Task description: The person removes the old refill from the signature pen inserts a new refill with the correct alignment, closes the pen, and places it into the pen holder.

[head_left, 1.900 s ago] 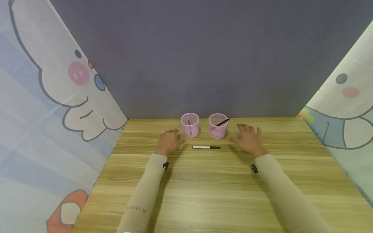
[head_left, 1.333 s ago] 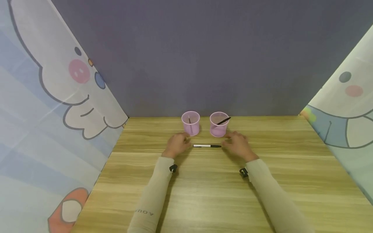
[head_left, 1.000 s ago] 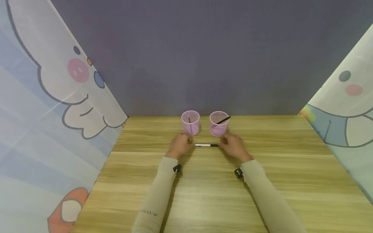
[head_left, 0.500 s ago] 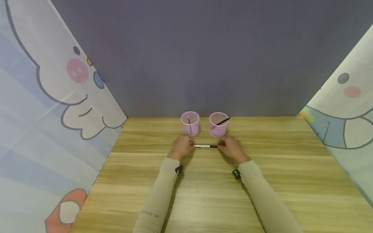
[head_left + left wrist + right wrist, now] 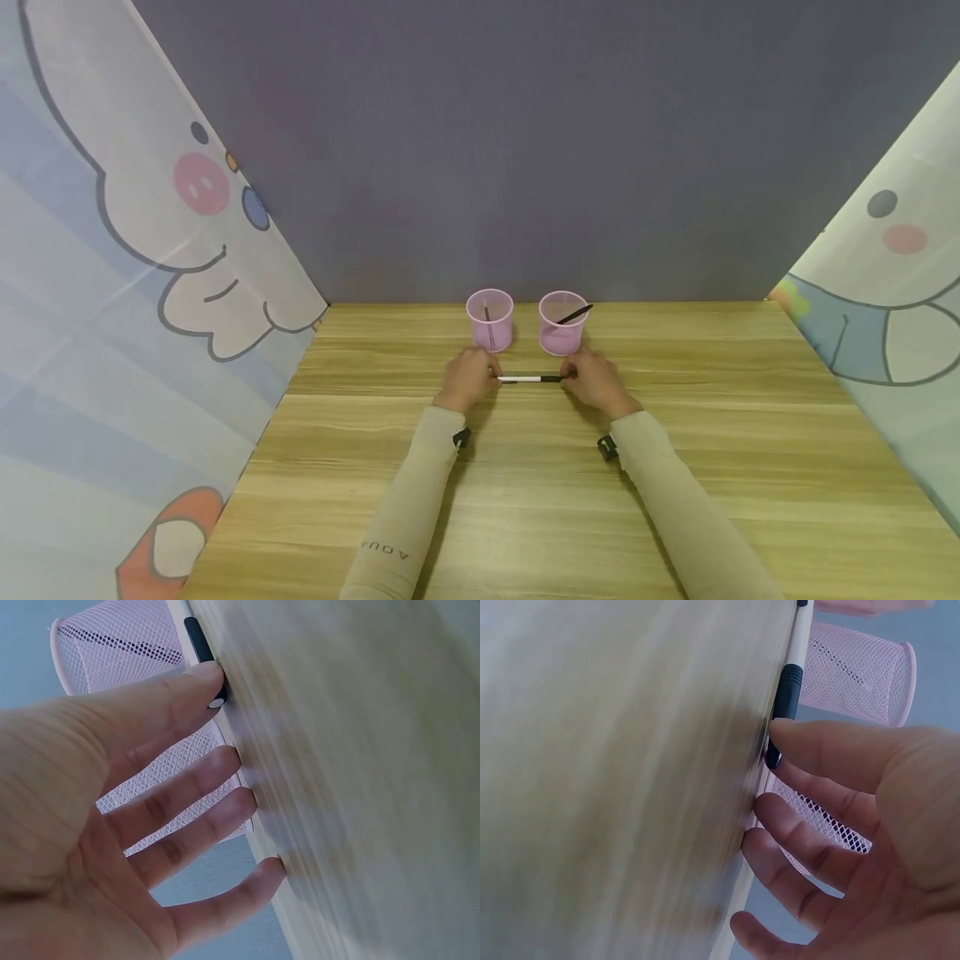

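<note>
Both hands meet a pen (image 5: 529, 379) on the tabletop (image 5: 525, 500): left hand (image 5: 468, 379) and right hand (image 5: 590, 382), fingers (image 5: 191, 694) spread, touching its ends; pinch each end firmly before lifting.

Two bare hands and two long pale beige sleeves are seen from above.

Both forearms are covered down to the wrist by close-fitting, pale beige sleeves of smooth, slightly sheer fabric. Small dark capital letters are printed on the left sleeve (image 5: 390, 533), at about 7 o'clock in the head view, and are seen upside down. A small black device is worn at each wrist, at the cuff's edge; a pale mark is shown on the one on the right sleeve (image 5: 675, 508). The left hand (image 5: 467, 379) and the right hand (image 5: 592, 382) are left uncovered, without gloves or rings.
</note>
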`<state>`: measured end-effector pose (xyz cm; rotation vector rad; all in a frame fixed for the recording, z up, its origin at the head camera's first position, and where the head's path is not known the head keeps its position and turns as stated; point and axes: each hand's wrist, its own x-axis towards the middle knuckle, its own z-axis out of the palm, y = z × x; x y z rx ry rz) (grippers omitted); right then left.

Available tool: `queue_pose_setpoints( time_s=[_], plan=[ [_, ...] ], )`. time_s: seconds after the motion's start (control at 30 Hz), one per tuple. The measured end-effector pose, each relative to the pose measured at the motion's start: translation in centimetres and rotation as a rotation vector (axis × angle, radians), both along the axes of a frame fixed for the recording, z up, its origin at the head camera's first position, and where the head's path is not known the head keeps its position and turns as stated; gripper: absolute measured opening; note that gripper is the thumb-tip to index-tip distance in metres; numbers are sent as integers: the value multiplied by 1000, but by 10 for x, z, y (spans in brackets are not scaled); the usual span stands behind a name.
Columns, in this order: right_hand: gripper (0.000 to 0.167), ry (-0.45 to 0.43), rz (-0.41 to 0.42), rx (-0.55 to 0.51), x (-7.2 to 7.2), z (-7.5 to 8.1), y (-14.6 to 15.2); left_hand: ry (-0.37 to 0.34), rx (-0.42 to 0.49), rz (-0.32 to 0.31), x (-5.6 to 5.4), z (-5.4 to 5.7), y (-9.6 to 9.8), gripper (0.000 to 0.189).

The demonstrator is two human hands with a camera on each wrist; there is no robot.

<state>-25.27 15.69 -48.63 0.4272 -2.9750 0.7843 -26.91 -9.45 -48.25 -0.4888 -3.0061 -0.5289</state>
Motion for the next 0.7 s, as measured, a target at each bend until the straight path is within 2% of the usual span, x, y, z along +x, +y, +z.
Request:
queue_pose_setpoints(
  time_s=[0.33,0.7],
  plan=[
    [8,8,0,27,-2,-2,-1,17,0,6,1,1,2,11],
    [10,24,9,68,-2,-2,-1,7,-8,11,-1,1,3,10]
  ],
)
